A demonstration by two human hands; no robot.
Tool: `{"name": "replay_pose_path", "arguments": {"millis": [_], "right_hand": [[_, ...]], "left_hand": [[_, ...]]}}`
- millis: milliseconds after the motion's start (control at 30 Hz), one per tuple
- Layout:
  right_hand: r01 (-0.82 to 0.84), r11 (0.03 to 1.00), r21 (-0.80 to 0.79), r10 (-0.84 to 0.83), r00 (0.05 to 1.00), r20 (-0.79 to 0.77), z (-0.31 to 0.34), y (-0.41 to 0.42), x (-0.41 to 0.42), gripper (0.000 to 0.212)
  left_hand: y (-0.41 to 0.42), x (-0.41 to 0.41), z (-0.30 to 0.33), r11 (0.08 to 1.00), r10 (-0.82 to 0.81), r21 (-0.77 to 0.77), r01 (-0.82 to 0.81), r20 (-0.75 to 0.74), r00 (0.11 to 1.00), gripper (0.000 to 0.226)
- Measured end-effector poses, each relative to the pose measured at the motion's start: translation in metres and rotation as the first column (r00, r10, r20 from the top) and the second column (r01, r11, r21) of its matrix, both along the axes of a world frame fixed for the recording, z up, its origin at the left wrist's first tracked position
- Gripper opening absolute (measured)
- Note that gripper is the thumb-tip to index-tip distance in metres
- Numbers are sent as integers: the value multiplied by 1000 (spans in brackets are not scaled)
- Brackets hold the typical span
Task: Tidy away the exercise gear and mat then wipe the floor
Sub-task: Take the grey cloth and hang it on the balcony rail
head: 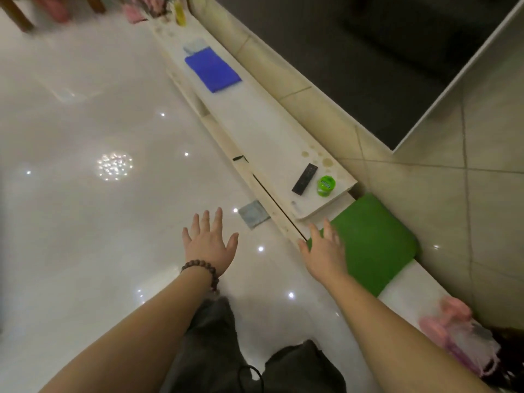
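Note:
A folded green mat [374, 242] lies on the low white ledge [255, 120] at the right, beside the tiled wall. My right hand [323, 251] hovers with straight fingers at the mat's left edge; contact cannot be told. My left hand [209, 242], a bead bracelet on its wrist, is spread open above the glossy white floor [85, 194] and holds nothing. A small grey cloth [253, 214] lies on the floor by the ledge, just beyond my left fingers. Pink dumbbells [450, 316] sit at the lower right next to a plastic bag.
On the ledge lie a black remote [304, 178], a green round tub [326, 186] and a blue folded cloth [212, 70]. A yellow bottle [180, 11] and pink items stand at its far end. Wooden chair legs [17, 12] are at top left. My dark trousers [226, 350] show below.

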State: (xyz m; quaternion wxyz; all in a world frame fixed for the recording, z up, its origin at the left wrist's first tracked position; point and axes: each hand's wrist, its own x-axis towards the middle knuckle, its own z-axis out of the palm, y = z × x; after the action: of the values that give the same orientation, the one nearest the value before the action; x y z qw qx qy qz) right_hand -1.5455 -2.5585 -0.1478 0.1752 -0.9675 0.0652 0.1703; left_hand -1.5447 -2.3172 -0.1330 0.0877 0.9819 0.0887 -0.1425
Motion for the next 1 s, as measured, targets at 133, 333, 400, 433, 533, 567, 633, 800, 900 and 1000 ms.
{"name": "replay_pose_path", "arguments": {"millis": [133, 333, 400, 433, 533, 567, 633, 800, 900, 1000], "right_hand": [[-46, 999, -18, 46, 999, 19, -13, 64, 34, 55], [13, 998, -56, -16, 998, -55, -45, 191, 96, 56], [45, 997, -60, -50, 996, -81, -51, 229, 113, 56], [64, 996, -64, -69, 993, -94, -51, 246, 120, 56], [116, 991, -72, -123, 986, -110, -50, 283, 137, 55], [128, 989, -70, -135, 985, -106, -48, 291, 142, 55], [151, 986, -68, -157, 983, -96, -46, 304, 148, 56], [200, 975, -94, -210, 971, -112, -52, 311, 167, 58], [234, 966, -105, -246, 962, -121, -69, 307, 186, 58], [267, 958, -104, -280, 949, -145, -87, 300, 207, 58]], "left_hand": [[62, 32, -13, 999, 32, 8, -32, 4, 999, 71], [180, 98, -52, 999, -26, -30, 25, -60, 998, 71], [218, 118, -58, 998, -60, -33, 57, -97, 993, 71], [234, 128, -59, 997, -74, -38, 70, -112, 991, 71], [270, 156, -58, 994, -105, -45, 101, -122, 987, 71], [279, 165, -57, 992, -121, -45, 116, -124, 985, 71], [290, 183, -56, 987, -162, -43, 157, -133, 978, 71], [295, 226, -66, 971, -238, -55, 232, -150, 960, 71], [283, 251, -76, 957, -291, -46, 288, -158, 944, 71], [267, 277, -86, 941, -339, -46, 336, -169, 926, 71]]}}
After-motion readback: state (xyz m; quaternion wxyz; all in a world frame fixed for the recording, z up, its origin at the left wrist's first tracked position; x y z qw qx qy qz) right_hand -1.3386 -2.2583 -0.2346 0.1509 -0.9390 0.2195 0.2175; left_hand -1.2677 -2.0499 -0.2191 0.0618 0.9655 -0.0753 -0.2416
